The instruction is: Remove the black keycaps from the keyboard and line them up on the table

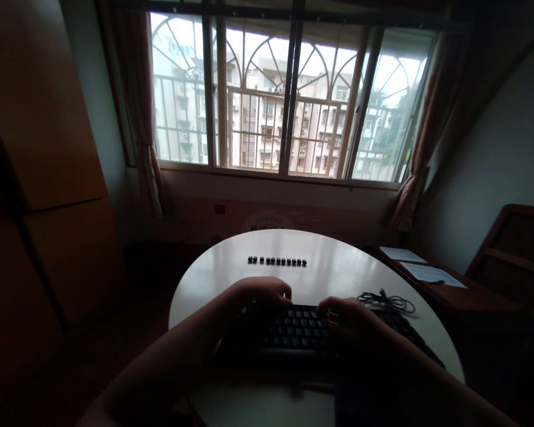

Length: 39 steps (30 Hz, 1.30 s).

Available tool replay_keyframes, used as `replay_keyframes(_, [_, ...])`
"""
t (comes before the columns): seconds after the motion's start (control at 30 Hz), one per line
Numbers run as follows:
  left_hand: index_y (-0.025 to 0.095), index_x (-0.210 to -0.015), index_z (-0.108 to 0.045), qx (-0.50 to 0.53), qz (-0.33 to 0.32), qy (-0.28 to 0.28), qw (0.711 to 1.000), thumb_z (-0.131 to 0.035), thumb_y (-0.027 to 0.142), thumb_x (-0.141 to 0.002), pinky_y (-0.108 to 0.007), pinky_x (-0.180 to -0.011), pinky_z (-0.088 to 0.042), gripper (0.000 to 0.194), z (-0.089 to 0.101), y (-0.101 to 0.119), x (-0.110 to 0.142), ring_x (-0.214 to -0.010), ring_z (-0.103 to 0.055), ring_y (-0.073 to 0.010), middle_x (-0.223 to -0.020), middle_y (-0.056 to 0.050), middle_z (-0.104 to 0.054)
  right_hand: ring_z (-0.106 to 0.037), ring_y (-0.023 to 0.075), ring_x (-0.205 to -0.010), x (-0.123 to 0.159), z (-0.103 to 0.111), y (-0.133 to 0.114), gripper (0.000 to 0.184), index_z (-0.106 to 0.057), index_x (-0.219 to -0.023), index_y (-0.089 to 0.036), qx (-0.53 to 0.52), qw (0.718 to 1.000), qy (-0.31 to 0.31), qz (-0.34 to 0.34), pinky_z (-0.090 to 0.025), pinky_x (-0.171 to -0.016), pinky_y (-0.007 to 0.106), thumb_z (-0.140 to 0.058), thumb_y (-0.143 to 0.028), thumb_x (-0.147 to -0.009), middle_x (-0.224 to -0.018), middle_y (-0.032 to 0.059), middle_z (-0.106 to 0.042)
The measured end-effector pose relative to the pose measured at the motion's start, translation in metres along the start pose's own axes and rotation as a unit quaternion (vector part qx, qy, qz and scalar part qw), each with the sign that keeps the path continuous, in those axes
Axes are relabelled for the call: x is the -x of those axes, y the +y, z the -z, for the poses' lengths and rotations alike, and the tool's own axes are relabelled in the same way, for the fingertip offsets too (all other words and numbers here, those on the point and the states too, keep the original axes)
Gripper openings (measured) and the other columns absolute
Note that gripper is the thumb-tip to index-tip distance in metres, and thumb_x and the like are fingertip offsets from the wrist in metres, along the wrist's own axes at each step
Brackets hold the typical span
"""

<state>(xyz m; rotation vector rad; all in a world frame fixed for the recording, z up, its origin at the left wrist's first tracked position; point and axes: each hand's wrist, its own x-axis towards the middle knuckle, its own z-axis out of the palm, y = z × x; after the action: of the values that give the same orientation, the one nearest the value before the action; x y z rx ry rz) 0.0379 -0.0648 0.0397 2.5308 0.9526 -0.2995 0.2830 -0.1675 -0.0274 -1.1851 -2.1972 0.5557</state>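
A black keyboard (299, 332) lies across the near part of a round white table (213, 273). My left hand (269, 289) is curled over the keyboard's far edge, left of the middle, with its fingertips bent down against it. Over the keys to the right, my right hand (349, 314) is closed around a small wire-like tool (333, 317) with thin pale edges; its exact kind is too dark to tell. Beyond both hands, several black keycaps (277, 261) stand in a straight row on the tabletop.
A coiled black cable (389, 301) lies behind the keyboard's right part. At the right, papers (431, 274) rest on a low brown wooden surface (476, 293) beside a chair (511, 255). A wooden cabinet (66, 196) stands left; a barred window (289, 107) is ahead.
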Motion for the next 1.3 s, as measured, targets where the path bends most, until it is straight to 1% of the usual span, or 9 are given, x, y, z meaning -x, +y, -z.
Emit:
replay_keyframes(0.27, [0.022,-0.113,-0.068,0.001,-0.008,0.0,1.0,-0.053,0.042,-0.088,-0.027,-0.07,-0.048,0.036,-0.0024,-0.0055,-0.0039,-0.09,-0.064,-0.021,-0.107,-0.006,-0.07,-0.046,0.0099,-0.058,-0.0011,-0.0004,0.0011,0.019,-0.064,-0.102,-0.02,-0.014,1.0,-0.017,-0.007,-0.036,-0.054,0.02,-0.058,-0.027,-0.086,-0.068,-0.0038,-0.055])
replay_keyframes(0.43, [0.022,-0.113,-0.067,-0.002,-0.005,0.001,1.0,-0.053,0.042,-0.087,-0.027,-0.071,-0.048,0.036,-0.0024,-0.005,-0.0036,-0.091,-0.064,-0.0213,-0.109,-0.007,-0.069,-0.048,0.0103,-0.06,-0.0007,-0.0008,0.001,0.019,-0.063,-0.103,-0.019,-0.032,0.999,-0.021,-0.004,-0.037,-0.054,0.02,-0.058,-0.025,-0.085,-0.072,-0.0028,-0.058])
replay_keyframes(0.7, [0.021,-0.114,-0.068,-0.006,-0.01,0.004,1.0,-0.053,0.042,-0.087,-0.027,-0.07,-0.048,0.037,-0.0021,-0.0044,-0.0024,-0.09,-0.064,-0.0216,-0.107,-0.006,-0.07,-0.046,0.0107,-0.059,-0.0003,0.0008,-0.0021,0.019,-0.064,-0.102,-0.02,-0.008,1.0,-0.01,0.0,-0.037,-0.054,0.021,-0.058,-0.027,-0.086,-0.069,-0.0034,-0.055])
replay_keyframes(0.93, [0.022,-0.112,-0.068,-0.007,-0.01,0.004,1.0,-0.053,0.043,-0.087,-0.026,-0.07,-0.048,0.036,-0.0027,-0.0064,-0.0045,-0.09,-0.064,-0.0209,-0.107,-0.005,-0.07,-0.049,0.0113,-0.06,-0.0003,0.0003,-0.0042,0.017,-0.066,-0.099,-0.02,0.03,0.999,0.033,-0.002,-0.039,-0.056,0.021,-0.061,-0.026,-0.084,-0.071,-0.0022,-0.059])
replay_keyframes(1.07, [0.023,-0.113,-0.068,-0.011,-0.005,0.002,1.0,-0.053,0.044,-0.087,-0.027,-0.07,-0.048,0.037,-0.0029,-0.0061,-0.0048,-0.089,-0.064,-0.0208,-0.106,-0.005,-0.071,-0.053,0.0129,-0.064,-0.0005,0.0013,-0.0037,0.018,-0.067,-0.1,-0.02,0.051,0.997,0.057,0.008,-0.043,-0.059,0.023,-0.061,-0.024,-0.084,-0.078,0.0003,-0.064])
replay_keyframes(1.2, [0.022,-0.113,-0.068,-0.014,-0.007,0.006,1.0,-0.052,0.042,-0.087,-0.027,-0.071,-0.048,0.036,-0.0028,-0.0049,-0.004,-0.09,-0.064,-0.0208,-0.106,-0.005,-0.071,-0.057,0.0141,-0.066,-0.0009,0.0019,-0.0028,0.018,-0.067,-0.101,-0.021,0.06,0.996,0.071,0.017,-0.045,-0.061,0.024,-0.061,-0.023,-0.084,-0.081,0.0017,-0.067])
replay_keyframes(1.3, [0.022,-0.113,-0.068,-0.01,-0.005,0.004,1.0,-0.052,0.042,-0.087,-0.027,-0.071,-0.048,0.036,-0.0026,-0.0042,-0.0038,-0.09,-0.064,-0.0207,-0.106,-0.005,-0.07,-0.06,0.0154,-0.071,-0.0013,0.002,-0.0022,0.017,-0.066,-0.1,-0.021,0.058,0.995,0.076,0.022,-0.047,-0.064,0.025,-0.061,-0.023,-0.084,-0.086,0.0026,-0.068])
